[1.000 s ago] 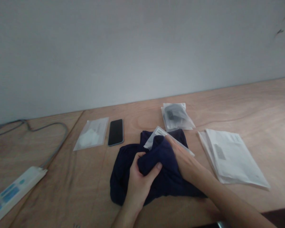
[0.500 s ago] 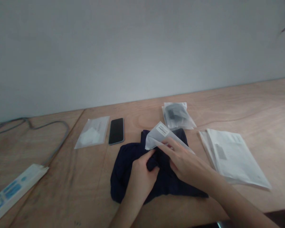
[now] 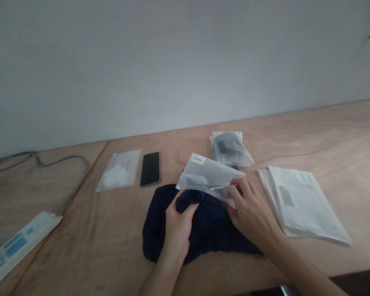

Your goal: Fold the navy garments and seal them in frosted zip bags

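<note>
A frosted, see-through zip bag [image 3: 203,172] with a white barcode label lies slanted over a crumpled dark blue cloth garment [image 3: 214,234] on the wooden table. My left hand [image 3: 178,228] is closed round a bunched part of the dark blue cloth, its fingertips right at the bag's lower left corner. Whether those fingers also pinch the bag, I cannot tell. At the bag's right end, my right hand [image 3: 249,205] grips its edge between bent fingers and thumb. Both hands are above the garment, which they partly hide.
Left of the garment lie a black phone [image 3: 150,169] and a flat frosted bag [image 3: 119,170]. Behind it are small bags with dark contents [image 3: 231,149]. Larger white packets [image 3: 308,203] overlap at right. A blue-marked white strip [image 3: 21,242] and a grey cable [image 3: 77,187] occupy the left.
The zip bag has turned flatter and moved left, showing more of its length. My right hand has slid rightward along it to its right end. My left hand has moved slightly left with the cloth.
</note>
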Demonstrator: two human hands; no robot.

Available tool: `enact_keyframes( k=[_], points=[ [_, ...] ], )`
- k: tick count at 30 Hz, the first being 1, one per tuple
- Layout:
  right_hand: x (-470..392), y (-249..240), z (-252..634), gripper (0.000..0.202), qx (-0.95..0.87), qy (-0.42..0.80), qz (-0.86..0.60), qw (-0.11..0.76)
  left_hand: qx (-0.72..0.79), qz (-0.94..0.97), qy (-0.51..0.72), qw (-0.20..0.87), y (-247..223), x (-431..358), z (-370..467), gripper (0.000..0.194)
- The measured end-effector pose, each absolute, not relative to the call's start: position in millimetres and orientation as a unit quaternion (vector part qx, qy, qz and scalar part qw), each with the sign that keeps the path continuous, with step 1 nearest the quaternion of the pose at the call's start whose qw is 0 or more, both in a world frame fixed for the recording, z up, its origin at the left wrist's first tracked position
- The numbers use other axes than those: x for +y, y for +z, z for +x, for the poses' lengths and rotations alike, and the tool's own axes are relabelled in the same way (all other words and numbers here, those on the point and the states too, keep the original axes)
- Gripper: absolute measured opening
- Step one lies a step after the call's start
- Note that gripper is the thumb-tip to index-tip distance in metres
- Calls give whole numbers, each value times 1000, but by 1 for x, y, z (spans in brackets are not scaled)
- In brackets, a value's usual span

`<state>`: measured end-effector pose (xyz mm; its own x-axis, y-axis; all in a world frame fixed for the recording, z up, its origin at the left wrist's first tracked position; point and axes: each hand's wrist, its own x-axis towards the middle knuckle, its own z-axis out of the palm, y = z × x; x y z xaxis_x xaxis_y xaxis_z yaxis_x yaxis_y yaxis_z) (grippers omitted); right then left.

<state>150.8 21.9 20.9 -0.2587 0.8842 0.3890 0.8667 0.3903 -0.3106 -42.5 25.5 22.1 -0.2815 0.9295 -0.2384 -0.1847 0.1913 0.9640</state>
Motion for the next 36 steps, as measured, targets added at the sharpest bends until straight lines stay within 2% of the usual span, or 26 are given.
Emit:
enact_keyframes(
  k=[3,9,15,21,24,28,36],
  points=[
    [16,14,151,12,-784,11,-563,262,579,256,580,513,18,24,-35,43],
    [0,6,137,13,-764,72,-544,338,569,228,616,495,18,25,-20,39],
    [2,13,138,14,-716,128,-547,414,580,324,601,444,18,26,-18,56],
    [5,13,137,13,-706,169,-539,427,528,314,585,530,26,19,-15,69],
    [0,10,133,18,-707,170,-545,418,534,241,613,530,27,21,-12,62],
    [-12,12,123,19,-729,112,-543,402,554,176,634,510,22,25,-9,50],
    [-20,21,116,21,-751,90,-516,402,573,121,583,563,33,27,-18,26]
  ],
)
